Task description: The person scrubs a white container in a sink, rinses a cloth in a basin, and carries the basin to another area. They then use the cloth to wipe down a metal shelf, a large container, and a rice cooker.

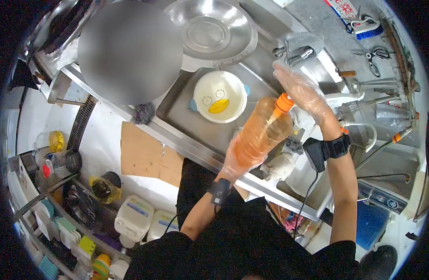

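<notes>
My left hand (237, 156), in a clear plastic glove, is wrapped around a large clear bottle (258, 140) of orange liquid, tilted in this view over the sink's front edge. An orange pump top (284, 101) with a pale spout sits on the bottle. Close beside that top is my right hand (302, 88), also gloved, its fingers stretched out and together, gripping nothing. In the sink (177, 109) lies a white bowl (229, 105) with a duck-like face, an orange-yellow beak and blue side tabs.
Behind the bowl rests a wide steel basin (207, 32). A faucet (300, 56) and whisks (363, 105) are at the right, with scissors (376, 58) and a blue brush (368, 29) above. White jugs (134, 217) stand on the floor beside cardboard (149, 151). A grey blurred disc covers the upper left.
</notes>
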A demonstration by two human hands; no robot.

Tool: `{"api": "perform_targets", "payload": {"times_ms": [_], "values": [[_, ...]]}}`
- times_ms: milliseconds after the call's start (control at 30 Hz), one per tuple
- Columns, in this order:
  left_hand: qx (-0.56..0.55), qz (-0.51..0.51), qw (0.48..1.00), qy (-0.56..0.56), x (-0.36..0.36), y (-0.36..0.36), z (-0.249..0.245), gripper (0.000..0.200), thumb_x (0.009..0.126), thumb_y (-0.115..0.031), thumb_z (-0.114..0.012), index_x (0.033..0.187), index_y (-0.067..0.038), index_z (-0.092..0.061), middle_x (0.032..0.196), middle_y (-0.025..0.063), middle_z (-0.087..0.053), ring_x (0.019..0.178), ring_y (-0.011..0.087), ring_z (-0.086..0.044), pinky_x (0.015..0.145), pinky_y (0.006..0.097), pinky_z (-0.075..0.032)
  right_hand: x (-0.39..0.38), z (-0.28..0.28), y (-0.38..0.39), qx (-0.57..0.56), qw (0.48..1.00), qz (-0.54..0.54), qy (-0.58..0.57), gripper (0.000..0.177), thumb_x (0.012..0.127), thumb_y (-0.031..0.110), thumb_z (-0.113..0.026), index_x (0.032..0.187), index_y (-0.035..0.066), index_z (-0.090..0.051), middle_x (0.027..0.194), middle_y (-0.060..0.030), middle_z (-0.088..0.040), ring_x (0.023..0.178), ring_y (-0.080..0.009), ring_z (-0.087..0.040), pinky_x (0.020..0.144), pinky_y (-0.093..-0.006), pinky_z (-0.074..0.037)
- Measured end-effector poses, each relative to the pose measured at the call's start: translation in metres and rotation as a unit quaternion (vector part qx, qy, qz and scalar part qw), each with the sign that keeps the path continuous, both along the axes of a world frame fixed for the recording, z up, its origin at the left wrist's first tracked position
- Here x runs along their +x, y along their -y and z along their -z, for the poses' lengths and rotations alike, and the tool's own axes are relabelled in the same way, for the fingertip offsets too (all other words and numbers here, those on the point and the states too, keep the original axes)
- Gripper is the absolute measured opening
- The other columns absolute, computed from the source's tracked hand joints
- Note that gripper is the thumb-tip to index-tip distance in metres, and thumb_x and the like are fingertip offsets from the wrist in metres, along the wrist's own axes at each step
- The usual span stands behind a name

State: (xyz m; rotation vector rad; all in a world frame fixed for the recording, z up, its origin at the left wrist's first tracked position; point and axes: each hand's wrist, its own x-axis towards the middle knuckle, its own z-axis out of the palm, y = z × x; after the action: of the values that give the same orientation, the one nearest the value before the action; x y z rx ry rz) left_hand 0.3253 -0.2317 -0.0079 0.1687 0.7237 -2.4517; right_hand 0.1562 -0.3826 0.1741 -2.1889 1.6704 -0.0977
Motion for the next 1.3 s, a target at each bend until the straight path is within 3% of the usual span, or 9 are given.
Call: {"api": "perform_targets", "payload": {"times_ms": [433,700,933,967,1100,1167,1200,1267,1300], "values": [[0.039,0.004,0.999,0.006,0.002,0.002,-0.014,0.063,0.087,-0.056,-0.045,0.133,-0.014,-0.039,0.128,0.0132,-0.049,0.109,0.0345,-0.052,0.086,0.0510,-0.043,-0.014,0.020,0.013,-0.194,0.937,-0.238,-0.165,0.034,0.098,0.018,-0.039,0.127,0.004,-0.050,0.133,-0.0143,-0.049,0.123,-0.0270,-0.046,0.103,-0.0342,-0.036],[0.062,0.005,0.998,0.012,0.007,-0.001,-0.008,0.064,0.086,-0.056,-0.046,0.133,-0.013,-0.040,0.127,0.0139,-0.050,0.108,0.0350,-0.052,0.083,0.0517,-0.044,0.020,0.012,0.005,0.051,0.992,0.088,0.068,0.045,0.097,0.032,-0.041,0.128,0.000,-0.048,0.133,-0.0181,-0.048,0.122,-0.0302,-0.046,0.101,-0.0354,-0.036],[0.060,0.029,0.998,0.004,0.008,-0.009,-0.014,0.064,0.087,-0.056,-0.043,0.132,-0.011,-0.041,0.124,0.0166,-0.051,0.103,0.0353,-0.054,0.079,0.0502,-0.047,0.043,0.000,0.001,0.086,0.980,-0.047,-0.176,0.040,0.098,0.028,-0.035,0.129,0.005,-0.047,0.137,-0.0138,-0.045,0.121,-0.0289,-0.047,0.101,-0.0383,-0.036],[0.041,0.031,0.999,0.005,0.009,-0.009,-0.010,0.065,0.088,-0.057,-0.042,0.132,-0.010,-0.041,0.124,0.0174,-0.051,0.103,0.0352,-0.054,0.079,0.0499,-0.047,0.015,0.034,-0.002,-0.158,0.979,-0.127,-0.030,0.027,0.093,0.027,-0.039,0.101,0.007,-0.055,0.102,-0.0173,-0.059,0.097,-0.0337,-0.057,0.080,-0.0446,-0.046],[0.029,0.017,0.999,0.007,0.007,-0.010,-0.013,0.065,0.088,-0.056,-0.042,0.132,-0.009,-0.041,0.123,0.0187,-0.051,0.103,0.0352,-0.054,0.079,0.0488,-0.047,0.013,0.012,0.001,-0.119,0.985,-0.114,-0.058,0.026,0.093,0.026,-0.041,0.101,0.005,-0.054,0.100,-0.0184,-0.059,0.096,-0.0337,-0.058,0.082,-0.0429,-0.047],[-0.469,-0.002,0.819,0.331,0.008,-0.013,-0.010,0.064,0.088,-0.056,-0.043,0.131,-0.009,-0.041,0.122,0.0182,-0.051,0.103,0.0349,-0.054,0.080,0.0476,-0.047,0.003,0.033,-0.006,-0.172,0.975,-0.130,-0.054,0.024,0.092,0.024,-0.043,0.101,0.005,-0.054,0.102,-0.0185,-0.059,0.097,-0.0329,-0.058,0.083,-0.0427,-0.047],[-0.470,0.001,0.819,0.330,0.012,-0.015,-0.010,0.064,0.088,-0.056,-0.043,0.131,-0.009,-0.041,0.122,0.0182,-0.051,0.103,0.0349,-0.054,0.080,0.0476,-0.047,0.004,0.035,-0.010,-0.225,0.962,-0.146,-0.049,0.022,0.091,0.021,-0.045,0.101,0.004,-0.055,0.104,-0.0187,-0.060,0.098,-0.0321,-0.058,0.084,-0.0425,-0.047],[0.011,0.026,0.999,0.023,0.019,-0.014,-0.010,0.065,0.084,-0.054,-0.050,0.130,-0.009,-0.042,0.126,0.0145,-0.049,0.111,0.0319,-0.050,0.090,0.0485,-0.042,0.001,0.028,-0.022,-0.180,0.967,-0.164,-0.078,0.018,0.089,0.016,-0.047,0.101,0.005,-0.055,0.108,-0.0175,-0.060,0.099,-0.0315,-0.059,0.084,-0.0429,-0.048],[0.008,0.023,0.999,0.024,0.019,-0.012,-0.011,0.065,0.084,-0.054,-0.050,0.130,-0.009,-0.042,0.126,0.0145,-0.049,0.111,0.0319,-0.050,0.090,0.0485,-0.042,0.004,0.031,-0.024,-0.229,0.950,-0.180,-0.114,0.019,0.089,0.016,-0.047,0.100,0.004,-0.055,0.109,-0.0173,-0.061,0.099,-0.0316,-0.060,0.084,-0.0431,-0.048]]}}
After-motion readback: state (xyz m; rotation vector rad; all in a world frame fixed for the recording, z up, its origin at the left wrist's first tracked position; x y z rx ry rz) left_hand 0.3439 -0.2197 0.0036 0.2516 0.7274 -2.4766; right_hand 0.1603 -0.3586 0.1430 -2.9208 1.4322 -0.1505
